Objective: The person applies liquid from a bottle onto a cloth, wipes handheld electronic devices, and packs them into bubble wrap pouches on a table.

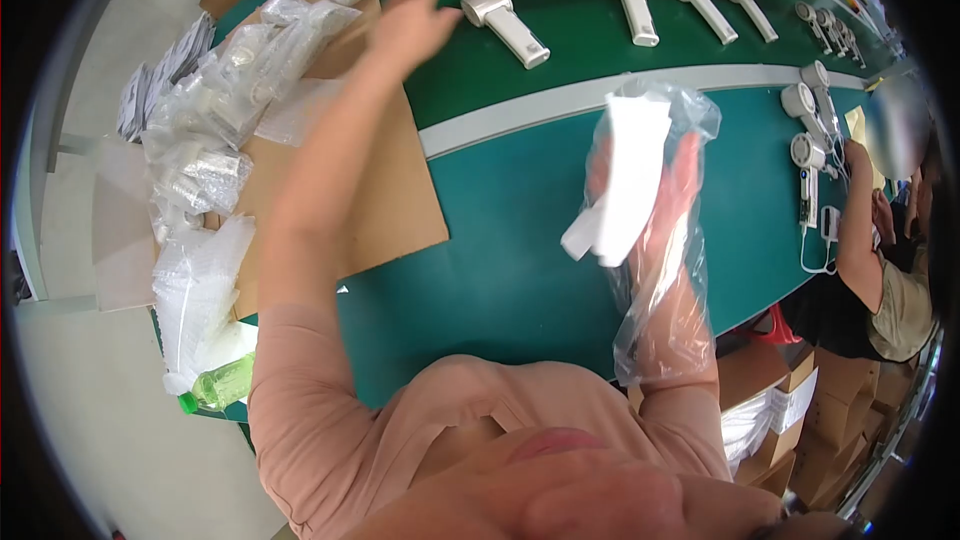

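My left hand is over the far belt, blurred, with its fingers stretched out and nothing seen in them. Just right of its fingertips lies a white handheld fan. My right hand is raised above the green table, gripping a clear plastic bag; whether the fingers are inside or behind the film is hard to tell. A bright white folded piece, perhaps paper, shows at the bag and hides part of the palm.
More handheld fans lie along the green belt. Bubble-wrapped packs are heaped on a cardboard sheet at left, with a green-capped bottle nearby. At right, a co-worker's arm is beside several fans and cables.
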`<action>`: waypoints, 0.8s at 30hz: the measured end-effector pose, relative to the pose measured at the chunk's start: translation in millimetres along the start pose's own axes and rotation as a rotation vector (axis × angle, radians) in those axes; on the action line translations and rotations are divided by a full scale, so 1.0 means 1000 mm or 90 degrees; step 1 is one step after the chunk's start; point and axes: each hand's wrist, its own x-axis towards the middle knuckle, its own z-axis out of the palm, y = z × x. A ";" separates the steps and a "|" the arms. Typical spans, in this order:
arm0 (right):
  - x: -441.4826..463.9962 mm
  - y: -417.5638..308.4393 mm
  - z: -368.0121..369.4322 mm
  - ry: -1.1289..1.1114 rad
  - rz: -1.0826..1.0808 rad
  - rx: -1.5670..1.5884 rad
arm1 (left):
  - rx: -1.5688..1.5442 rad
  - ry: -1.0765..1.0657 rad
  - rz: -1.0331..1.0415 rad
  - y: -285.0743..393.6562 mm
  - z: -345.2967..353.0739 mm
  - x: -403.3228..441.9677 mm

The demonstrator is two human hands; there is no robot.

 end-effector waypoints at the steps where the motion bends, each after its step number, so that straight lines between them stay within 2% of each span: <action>1: 0.000 0.000 0.002 -0.001 -0.005 -0.048 | -0.013 -0.049 0.047 0.034 0.004 -0.014; 2: 0.001 0.001 0.006 -0.004 -0.012 -0.099 | -0.027 -0.096 0.095 0.063 0.007 -0.024; 3: 0.003 0.006 0.013 0.014 -0.015 -0.128 | -0.015 -0.148 0.070 0.084 0.014 -0.030; 4: 0.007 0.007 0.009 -0.042 0.005 -0.135 | -0.002 -0.196 0.046 0.099 0.022 -0.035; 6: 0.003 0.007 0.019 0.011 0.014 0.000 | 0.062 -0.198 0.030 0.108 0.035 -0.030; 7: 0.001 -0.002 0.012 -0.058 0.005 0.035 | 0.055 -0.190 0.006 0.106 0.036 -0.028; 8: 0.002 -0.013 0.003 -0.067 0.001 0.029 | 0.049 -0.182 -0.020 0.103 0.037 -0.026; 10: 0.000 -0.022 0.008 -0.270 -0.037 0.077 | 0.040 -0.178 -0.045 0.102 0.024 -0.028; 11: -0.007 -0.013 0.022 0.070 -0.279 -0.220 | 0.001 -0.149 -0.055 0.094 0.022 -0.030; 12: -0.004 -0.015 0.013 0.066 -0.268 -0.215 | -0.034 -0.121 -0.070 0.085 0.017 -0.036; 13: 0.005 -0.015 -0.003 0.008 -0.203 -0.151 | -0.092 -0.059 -0.062 0.079 0.004 -0.046; 14: 0.011 -0.014 -0.018 -0.049 -0.133 -0.085 | -0.076 -0.057 -0.078 0.072 -0.009 -0.060; 15: 0.008 -0.011 -0.017 -0.138 -0.100 -0.059 | -0.103 -0.023 -0.030 0.064 -0.023 -0.077; 16: 0.006 -0.009 -0.013 -0.141 -0.077 -0.051 | -0.130 0.011 0.017 0.056 -0.035 -0.097; 19: -0.001 0.000 0.012 -0.004 -0.042 -0.115 | -0.150 0.049 -0.017 0.049 -0.070 -0.167; 20: 0.002 0.006 0.010 -0.003 -0.024 -0.118 | -0.167 0.058 -0.045 0.050 -0.080 -0.189; 22: 0.016 0.017 -0.004 0.120 -0.093 -0.370 | -0.192 0.015 -0.126 0.044 -0.088 -0.225; 23: 0.031 0.013 -0.026 0.128 -0.153 -0.563 | -0.092 0.018 -0.115 0.039 -0.086 -0.240; 24: 0.021 0.013 -0.004 0.234 -0.145 -0.570 | 0.006 0.020 -0.101 0.036 -0.085 -0.255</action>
